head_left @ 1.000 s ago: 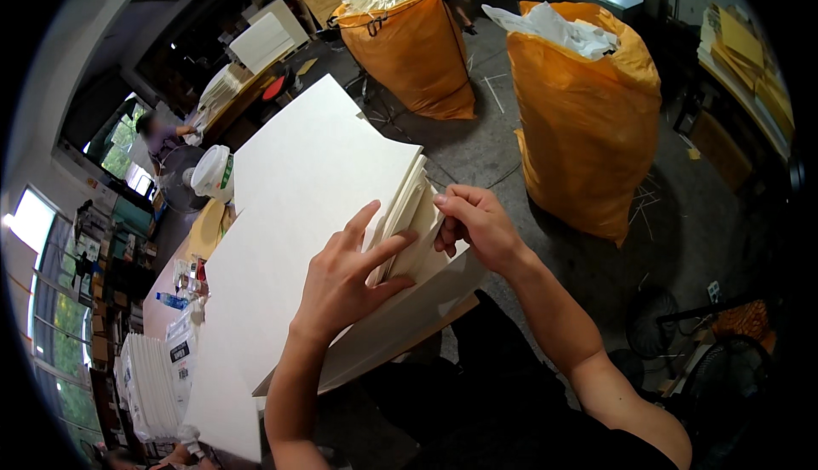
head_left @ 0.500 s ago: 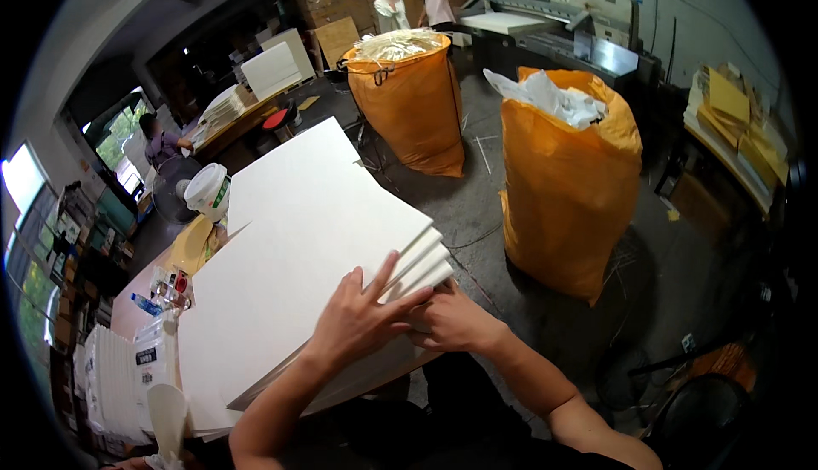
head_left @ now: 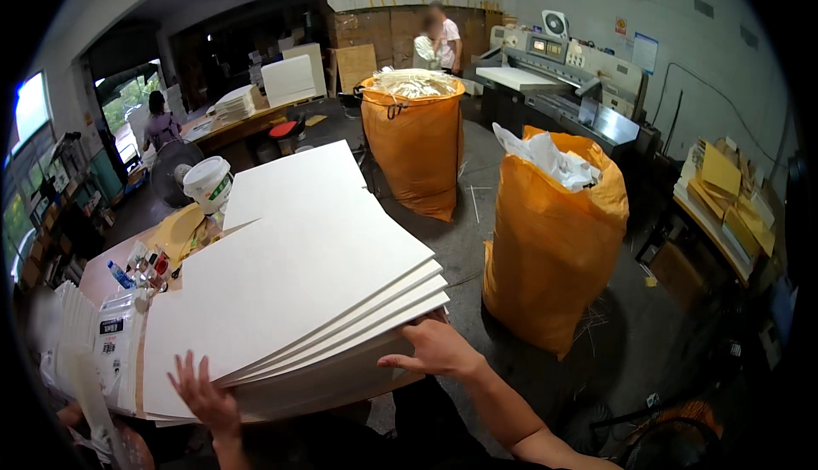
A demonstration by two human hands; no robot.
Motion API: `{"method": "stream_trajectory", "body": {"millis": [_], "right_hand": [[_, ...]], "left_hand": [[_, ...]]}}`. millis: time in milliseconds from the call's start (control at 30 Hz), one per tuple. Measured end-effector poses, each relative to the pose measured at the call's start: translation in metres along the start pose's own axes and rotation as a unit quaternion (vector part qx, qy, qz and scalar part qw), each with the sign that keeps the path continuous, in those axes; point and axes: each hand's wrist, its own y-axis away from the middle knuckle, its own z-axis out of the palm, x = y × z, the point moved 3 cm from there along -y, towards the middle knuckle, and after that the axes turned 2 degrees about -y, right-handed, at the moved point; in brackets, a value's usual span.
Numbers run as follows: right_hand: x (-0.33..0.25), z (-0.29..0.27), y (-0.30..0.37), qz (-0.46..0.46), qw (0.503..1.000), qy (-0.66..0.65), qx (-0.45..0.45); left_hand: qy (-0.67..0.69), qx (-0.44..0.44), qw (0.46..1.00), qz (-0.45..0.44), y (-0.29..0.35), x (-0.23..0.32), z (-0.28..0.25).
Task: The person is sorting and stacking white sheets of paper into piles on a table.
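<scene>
A tall stack of large white sheets (head_left: 298, 248) covers most of the table in front of me, its upper layers fanned out in steps at the near right corner. My right hand (head_left: 439, 346) is against that corner. Its thumb sticks out to the left along the stack's side, while the fingertips are partly hidden at the sheet edges. Over the near left edge of the stack, my left hand (head_left: 209, 397) is raised with spread fingers and nothing in it.
Two orange sacks, one of pale strips (head_left: 413, 159) and one of white scraps (head_left: 558, 240), stand beyond the table. A white bucket (head_left: 207, 182), a blue bottle (head_left: 119, 275) and plastic-wrapped packs (head_left: 115, 342) are at left. A cutting machine (head_left: 562, 74) and people (head_left: 445, 40) are farther back.
My left hand has left the right corner and moved to the near left edge. My right hand has shifted slightly down, its thumb now spread. The fanned layers lie lower, and my view has tilted up.
</scene>
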Motion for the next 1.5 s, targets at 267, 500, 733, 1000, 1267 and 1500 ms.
{"method": "stream_trajectory", "body": {"millis": [267, 500, 733, 1000, 1267, 1500], "right_hand": [[-0.01, 0.016, -0.004, -0.057, 0.993, 0.097, 0.042], [-0.001, 0.012, 0.001, 0.042, 0.998, -0.048, 0.016], [0.004, 0.011, 0.004, 0.042, 0.998, -0.027, -0.041], [0.015, -0.006, -0.001, 0.058, 0.988, -0.096, -0.108], [-0.026, 0.02, -0.002, 0.15, 0.943, -0.296, -0.009], [-0.136, 0.085, -0.052, 0.043, 0.793, -0.606, 0.044]], "left_hand": [[0.04, -0.05, 0.994, 0.084, -0.004, 0.002, -0.061], [0.119, -0.058, 0.991, -0.028, 0.061, 0.036, -0.103], [0.57, -0.101, 0.666, -0.47, 0.137, -0.031, -0.04], [0.724, -0.315, 0.378, -0.484, 0.048, 0.002, 0.001], [0.703, -0.289, 0.529, -0.376, 0.007, -0.038, -0.024], [0.714, -0.148, 0.612, -0.306, 0.008, -0.091, -0.061]]}}
